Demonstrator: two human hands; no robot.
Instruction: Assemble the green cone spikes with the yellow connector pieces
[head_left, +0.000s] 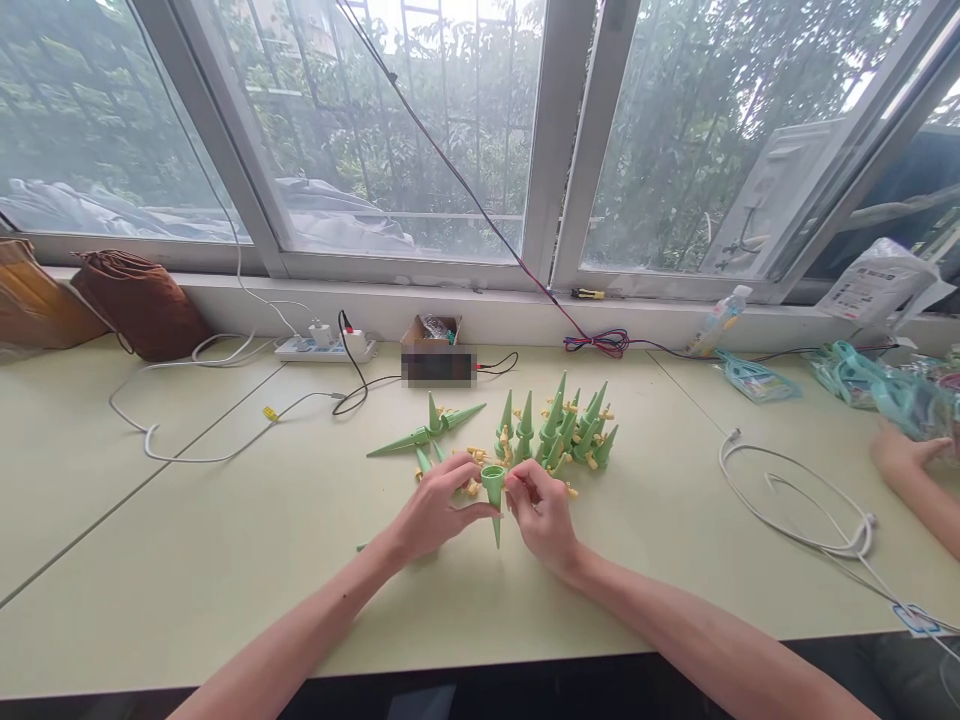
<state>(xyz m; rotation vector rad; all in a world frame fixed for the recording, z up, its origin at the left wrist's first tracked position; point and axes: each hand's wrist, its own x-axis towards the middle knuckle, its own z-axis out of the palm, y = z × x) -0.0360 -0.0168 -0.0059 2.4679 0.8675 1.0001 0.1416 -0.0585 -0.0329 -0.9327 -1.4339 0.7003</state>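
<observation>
Between my hands is a green plastic watering spike (494,500), its round open collar up and its tip pointing down. My left hand (442,505) grips it from the left, thumb against the cone. My right hand (541,510) is pinched at the collar's right side; what its fingertips hold, if anything, is too small to make out. Just beyond, several green spikes (559,425) stand upright with small yellow valves on them. More spikes (405,441) lie on their sides at the left. Loose yellow valves (478,456) are scattered behind my hands.
A power strip (322,348) with cables and an open cardboard box (431,330) line the back of the table (247,560). A coiled grey cable (795,500) lies at right. Beyond it, another person's hand (904,455) is beside teal bagged items (862,380). A bottle (720,320) stands near the window.
</observation>
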